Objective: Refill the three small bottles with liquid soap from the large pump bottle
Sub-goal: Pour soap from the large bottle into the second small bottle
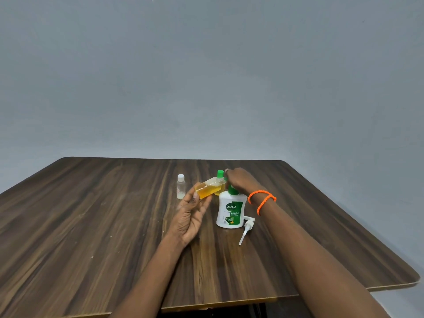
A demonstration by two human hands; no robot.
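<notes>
- My left hand (191, 213) holds one small bottle (207, 188) tilted, almost lying, with the thumb and fingers curled around its lower body. It is nearly full of amber soap.
- My right hand (239, 180) is at the neck of this bottle, fingers bent together as if they pinch its cap. The cap itself is hidden under the fingers, so I cannot tell if it is on or off.
- I judge this bottle to be light, with thin plastic walls that give way if I squeeze. With soap on the outside it will be slippery, so I should grip the flat sides gently and keep the neck higher than the base.
- A second small bottle with a green cap (220, 173) stands just behind, upright, also with yellow liquid inside.
- The third small bottle (180, 186), clear with a white cap, stands apart on the left and looks almost empty. It will be very light and easy to knock over; I should hold it at the body while I open it.
- The large bottle (230, 208) stands on the table (91, 214) near my right wrist. Its pump (246, 227) is taken out and lies beside it. This one is the heaviest; I should take it around its wide middle.
</notes>
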